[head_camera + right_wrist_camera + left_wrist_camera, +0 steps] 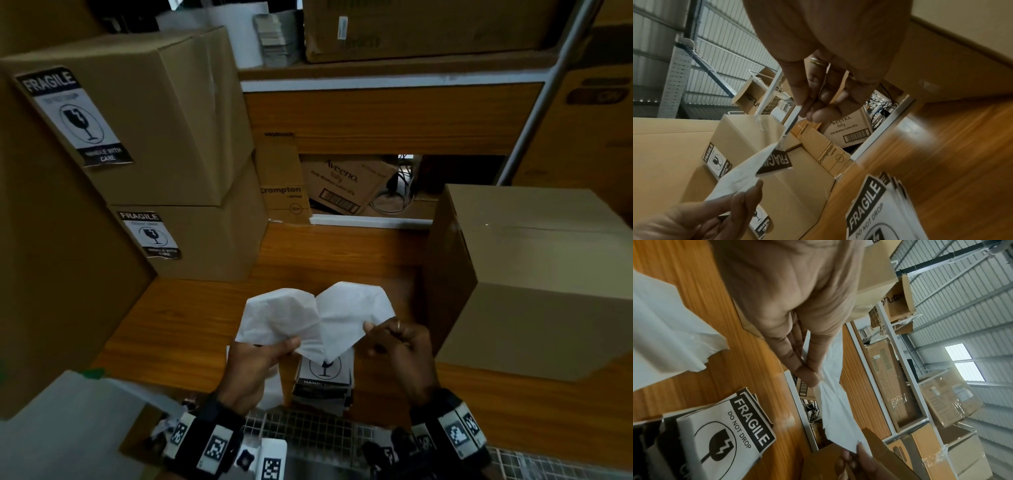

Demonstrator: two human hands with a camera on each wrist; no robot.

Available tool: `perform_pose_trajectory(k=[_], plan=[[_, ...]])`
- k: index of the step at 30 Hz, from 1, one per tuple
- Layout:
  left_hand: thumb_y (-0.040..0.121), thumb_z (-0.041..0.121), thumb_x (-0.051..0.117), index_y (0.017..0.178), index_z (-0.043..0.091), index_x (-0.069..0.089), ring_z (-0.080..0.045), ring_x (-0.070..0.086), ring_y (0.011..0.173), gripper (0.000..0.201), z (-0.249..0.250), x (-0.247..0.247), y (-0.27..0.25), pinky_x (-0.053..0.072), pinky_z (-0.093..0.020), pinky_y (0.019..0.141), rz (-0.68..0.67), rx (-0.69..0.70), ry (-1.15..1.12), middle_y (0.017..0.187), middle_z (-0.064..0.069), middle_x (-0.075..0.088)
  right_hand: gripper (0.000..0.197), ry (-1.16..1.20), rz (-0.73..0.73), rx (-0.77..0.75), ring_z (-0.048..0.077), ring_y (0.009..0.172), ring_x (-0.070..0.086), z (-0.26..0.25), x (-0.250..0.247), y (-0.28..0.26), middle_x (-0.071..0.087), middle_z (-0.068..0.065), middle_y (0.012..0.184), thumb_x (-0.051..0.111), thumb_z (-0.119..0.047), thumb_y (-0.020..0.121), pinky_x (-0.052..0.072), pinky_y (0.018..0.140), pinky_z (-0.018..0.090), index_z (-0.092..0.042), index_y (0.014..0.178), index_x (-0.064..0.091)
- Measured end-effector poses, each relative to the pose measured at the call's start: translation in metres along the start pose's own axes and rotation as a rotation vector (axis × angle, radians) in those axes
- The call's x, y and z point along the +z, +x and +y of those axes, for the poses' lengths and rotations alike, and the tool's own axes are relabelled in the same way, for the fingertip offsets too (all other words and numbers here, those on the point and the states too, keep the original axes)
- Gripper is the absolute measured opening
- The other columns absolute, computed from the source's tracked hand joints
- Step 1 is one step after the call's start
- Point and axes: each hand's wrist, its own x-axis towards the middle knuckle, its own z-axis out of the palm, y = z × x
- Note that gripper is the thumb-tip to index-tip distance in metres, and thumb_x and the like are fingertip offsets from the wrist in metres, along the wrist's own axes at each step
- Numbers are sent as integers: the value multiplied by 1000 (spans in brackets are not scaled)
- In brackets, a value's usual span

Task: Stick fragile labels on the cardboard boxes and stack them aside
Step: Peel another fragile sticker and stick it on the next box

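Observation:
Over the wooden table point(191, 325) I hold a fragile label with both hands, its two white layers spread apart in a V. My left hand point(291, 344) pinches the left sheet point(284, 315) and my right hand point(370, 329) pinches the right sheet point(356, 315). In the right wrist view a black FRAGILE strip point(777, 162) shows at the split. A stack of fragile labels point(323, 380) lies on the table under my hands. A plain cardboard box point(534, 281) stands at the right. Two labelled boxes are stacked at the left, the upper box point(164, 113) on the lower box point(212, 240).
A tall cardboard wall point(51, 274) fills the far left. Loose white backing paper point(663, 337) lies on the table near the stack. Behind the table, Crompton point(281, 192) and Aveeno point(346, 185) cartons sit under a shelf. A wire grid point(308, 435) runs along the front edge.

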Motion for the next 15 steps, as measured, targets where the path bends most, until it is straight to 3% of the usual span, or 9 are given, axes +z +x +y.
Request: perform_pose_trajectory(k=[2,5,10,12,15], plan=[[67,5,86,119,16,68,-31,71,108,55,2,-5,0,44,-66,105,15,-28,7,109,-7,78,38,19,3,44,29,58,63,4,5,-1,64,19,60,72,-5,92,55,71,39,7,57,62],[69,-1,84,119,12,68,-32,73,104,54,6,-12,-1,48,-63,102,15,-57,18,108,-10,78,36,39,5,100,27,57,65,7,10,1,63,31,69,72,-6,91,55,66,36,16,65,62],[64,-4,84,120,0,67,-31,76,97,58,11,-24,1,59,-50,89,6,-88,38,106,-15,77,34,23,-13,121,23,54,64,6,17,3,60,35,69,72,-3,91,54,60,30,17,65,62],[65,-6,85,118,-2,68,-34,76,96,56,14,-31,2,61,-51,86,-6,-109,57,105,-17,77,31,30,-19,140,21,54,63,7,20,3,62,33,68,71,1,90,53,56,27,15,63,64],[65,-7,85,116,-4,67,-37,75,98,54,17,-39,5,60,-55,88,-34,-135,74,106,-20,76,30,39,-58,167,16,55,65,6,24,4,67,15,60,70,5,90,54,54,26,6,60,68]])
